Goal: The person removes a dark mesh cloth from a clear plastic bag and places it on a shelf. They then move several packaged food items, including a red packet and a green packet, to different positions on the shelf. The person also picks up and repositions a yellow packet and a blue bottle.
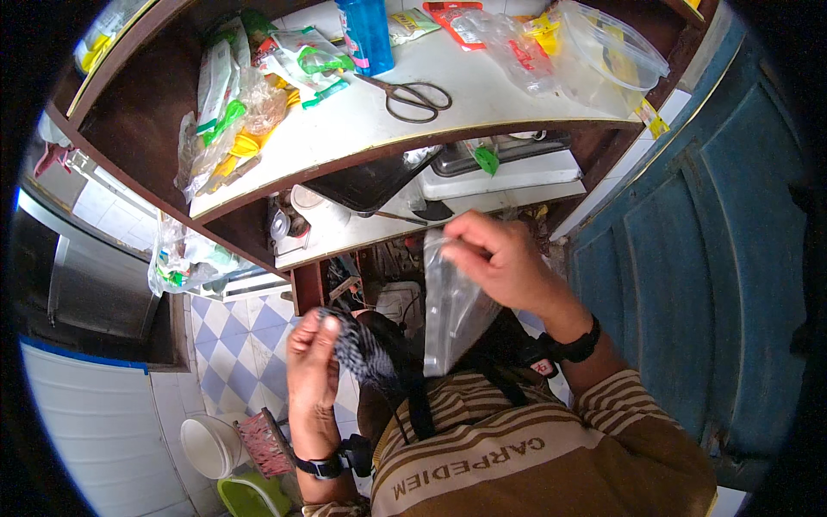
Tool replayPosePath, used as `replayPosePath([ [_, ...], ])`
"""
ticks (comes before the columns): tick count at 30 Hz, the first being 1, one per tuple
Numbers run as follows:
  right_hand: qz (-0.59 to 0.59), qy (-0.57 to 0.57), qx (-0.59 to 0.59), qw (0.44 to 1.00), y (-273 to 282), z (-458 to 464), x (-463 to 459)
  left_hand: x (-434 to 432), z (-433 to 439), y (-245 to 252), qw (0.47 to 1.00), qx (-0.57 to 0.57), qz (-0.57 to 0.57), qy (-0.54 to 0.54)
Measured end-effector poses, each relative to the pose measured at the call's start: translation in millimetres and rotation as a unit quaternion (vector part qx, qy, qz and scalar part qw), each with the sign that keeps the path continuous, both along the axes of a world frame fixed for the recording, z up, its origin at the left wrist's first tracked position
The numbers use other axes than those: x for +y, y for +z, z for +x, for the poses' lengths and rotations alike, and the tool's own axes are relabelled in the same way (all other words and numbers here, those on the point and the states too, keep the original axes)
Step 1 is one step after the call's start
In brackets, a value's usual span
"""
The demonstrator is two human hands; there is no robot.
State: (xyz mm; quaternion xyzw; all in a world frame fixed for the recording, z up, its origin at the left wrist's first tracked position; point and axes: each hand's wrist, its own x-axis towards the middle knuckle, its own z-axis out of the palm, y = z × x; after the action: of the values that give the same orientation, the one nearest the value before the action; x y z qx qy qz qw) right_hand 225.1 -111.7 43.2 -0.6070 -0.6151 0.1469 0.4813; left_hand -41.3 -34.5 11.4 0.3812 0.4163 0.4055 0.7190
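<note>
My left hand [314,358] pinches a dark cloth with a light pattern [365,352] between thumb and fingers, and the cloth hangs towards my lap. In my right hand [501,262] is the upper edge of a clear plastic bag [452,316], which hangs down in front of my body. Beyond both hands, on the white upper shelf, lies a pair of scissors with dark handles [413,102]. A blue plastic container [366,35] stands behind the scissors.
Crumpled food packets [242,97] lie on the shelf's left part. At its right are a clear plastic tub [601,58] and more packaging. Below sit a black tray [371,184] and a white lidded tub [320,207]. A blue door [685,271] stands at right, a white bucket [210,446] at lower left.
</note>
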Motion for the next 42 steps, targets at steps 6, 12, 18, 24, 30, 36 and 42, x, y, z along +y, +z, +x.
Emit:
replayPosePath([
  [6, 0.155, -0.007, -0.198, 0.968, -12.1, -30.6, 12.9, -4.3, 43.6, 17.2, 0.984, 0.025, 0.112, -0.137],
  [12, 0.218, -0.041, -0.173, 0.96, -14.0, -41.4, 16.0, -9.6, 65.4, 14.4, 0.952, 0.051, 0.235, -0.187],
  [18, 0.223, -0.089, -0.157, 0.958, -11.1, -39.1, 17.9, -20.5, 49.9, 20.5, 0.901, 0.192, 0.33, -0.203],
  [24, 0.234, -0.08, -0.18, 0.952, -6.0, -31.7, 23.3, -33.1, 31.9, 26.6, 0.876, 0.244, 0.355, -0.218],
  [30, 0.226, -0.226, -0.115, 0.941, 14.3, 6.4, 29.8, -43.7, 3.8, 16.6, 0.851, 0.247, 0.388, -0.253],
  [36, 0.267, -0.198, -0.176, 0.927, 22.9, -3.1, 27.2, -15.9, 12.8, 24.7, 0.957, 0.031, 0.288, 0.023],
  [42, 0.296, -0.142, -0.204, 0.922, 13.9, -31.4, 24.5, -30.7, 67.6, 31.8, 0.82, 0.246, 0.516, -0.034],
])
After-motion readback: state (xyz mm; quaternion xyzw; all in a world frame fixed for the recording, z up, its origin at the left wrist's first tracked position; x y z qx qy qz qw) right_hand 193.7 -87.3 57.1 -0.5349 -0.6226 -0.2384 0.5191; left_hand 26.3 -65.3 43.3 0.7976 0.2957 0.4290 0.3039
